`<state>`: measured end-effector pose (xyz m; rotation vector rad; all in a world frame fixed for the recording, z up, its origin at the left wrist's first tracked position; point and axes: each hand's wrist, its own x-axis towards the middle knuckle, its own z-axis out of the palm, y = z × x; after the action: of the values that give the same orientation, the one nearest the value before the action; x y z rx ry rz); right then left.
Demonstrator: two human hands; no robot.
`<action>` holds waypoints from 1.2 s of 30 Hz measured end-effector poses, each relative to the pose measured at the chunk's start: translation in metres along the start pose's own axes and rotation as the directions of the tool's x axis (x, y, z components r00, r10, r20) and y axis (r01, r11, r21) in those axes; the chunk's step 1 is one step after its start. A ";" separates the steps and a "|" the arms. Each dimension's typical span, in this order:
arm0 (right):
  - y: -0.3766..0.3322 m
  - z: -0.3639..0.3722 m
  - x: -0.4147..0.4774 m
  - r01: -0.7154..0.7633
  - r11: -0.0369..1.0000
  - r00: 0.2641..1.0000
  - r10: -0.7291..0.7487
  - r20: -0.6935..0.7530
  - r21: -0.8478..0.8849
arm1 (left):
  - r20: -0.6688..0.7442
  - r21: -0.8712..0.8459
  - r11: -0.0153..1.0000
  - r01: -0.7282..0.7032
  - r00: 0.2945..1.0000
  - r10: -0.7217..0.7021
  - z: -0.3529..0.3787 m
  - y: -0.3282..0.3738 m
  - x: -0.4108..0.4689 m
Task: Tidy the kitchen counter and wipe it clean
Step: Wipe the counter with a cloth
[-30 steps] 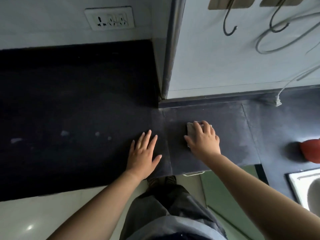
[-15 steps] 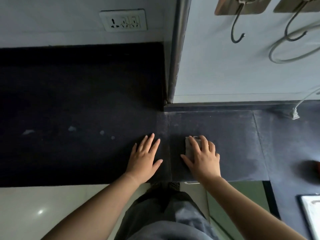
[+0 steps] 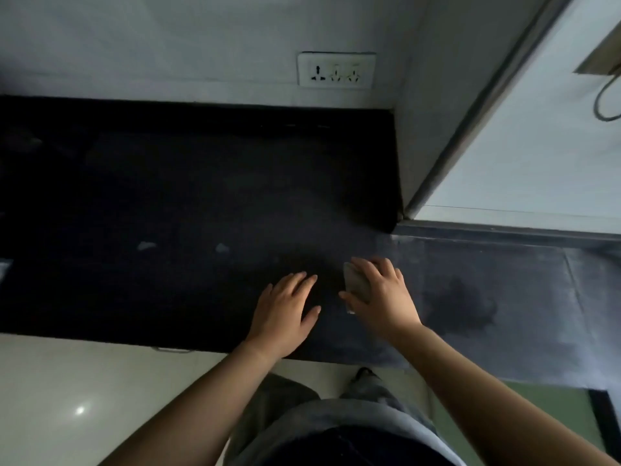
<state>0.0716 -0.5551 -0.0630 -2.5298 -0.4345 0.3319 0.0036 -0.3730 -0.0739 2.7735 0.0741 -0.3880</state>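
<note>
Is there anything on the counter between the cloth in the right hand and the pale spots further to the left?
Only the left hand, resting flat on the counter beside the cloth held by the right hand. Beyond it, the dark surface up to the pale spots shows no objects.

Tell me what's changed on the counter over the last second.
The right hand slid the grey cloth leftward across the counter, past the seam, leaving a damp patch behind. The camera swung left too. The left hand stays flat on the counter, empty; the pale smudges remain unwiped.
</note>
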 end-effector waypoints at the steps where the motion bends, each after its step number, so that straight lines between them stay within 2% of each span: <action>1: -0.015 0.009 0.010 0.005 1.000 1.000 -0.005 -0.005 0.003 | 0.009 0.001 1.000 0.006 1.000 -0.006 -0.005 -0.019 -0.004; 4: -0.049 0.039 0.039 -0.019 0.999 1.000 0.018 -0.023 -0.038 | 0.054 0.072 0.997 -0.023 0.998 0.019 -0.019 -0.077 -0.019; 6: -0.064 0.057 0.052 -0.098 0.993 0.994 0.095 -0.049 -0.062 | 0.080 0.107 0.993 -0.049 0.996 0.041 -0.027 -0.114 -0.029; 9: -0.085 0.084 0.050 -0.256 0.963 0.957 0.240 -0.161 -0.083 | 0.115 0.119 0.989 -0.085 0.991 0.071 -0.029 -0.160 -0.037; 11: -0.096 0.098 0.037 -0.297 0.953 0.932 0.276 -0.235 -0.059 | 0.142 0.120 0.981 -0.151 0.981 0.133 -0.027 -0.182 -0.038; 16: -0.098 0.114 0.001 -0.264 0.961 0.940 0.238 -0.245 -0.083 | 0.158 0.114 0.960 -0.254 0.959 0.235 -0.024 -0.199 -0.038; 22: -0.108 0.110 0.057 -0.438 0.899 0.857 0.420 -0.300 0.008 | 0.089 0.117 0.960 -0.254 0.966 0.245 -0.013 -0.205 -0.039; 24: -0.119 0.116 0.072 -0.420 0.908 0.864 0.402 -0.302 0.006 | 0.068 0.117 0.958 -0.261 0.965 0.255 -0.010 -0.205 -0.039; 26: -0.127 0.122 0.069 -0.345 0.938 0.908 0.320 -0.272 -0.047 | 0.060 0.119 0.956 -0.267 0.963 0.261 -0.009 -0.205 -0.039; 29: -0.125 0.129 0.039 -0.124 0.982 0.977 0.096 -0.191 -0.145 | 0.072 0.109 0.960 -0.256 0.966 0.250 -0.011 -0.204 -0.039; 31: -0.111 0.126 0.022 -0.020 0.982 0.990 -0.007 -0.142 -0.189 | 0.080 0.109 0.963 -0.248 0.967 0.240 -0.011 -0.203 -0.039; 33: -0.096 0.118 0.022 -0.002 0.980 0.991 -0.024 -0.130 -0.198 | 0.084 0.120 0.963 -0.240 0.969 0.232 -0.012 -0.202 -0.039; 36: -0.093 0.110 0.049 -0.126 0.981 0.978 0.097 -0.183 -0.149 | 0.084 0.150 0.961 -0.231 0.972 0.221 -0.014 -0.200 -0.038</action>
<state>0.0597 -0.4102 -0.1089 -2.7182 -0.2598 0.1174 -0.0491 -0.1801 -0.1151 2.8795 -0.3009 -0.4431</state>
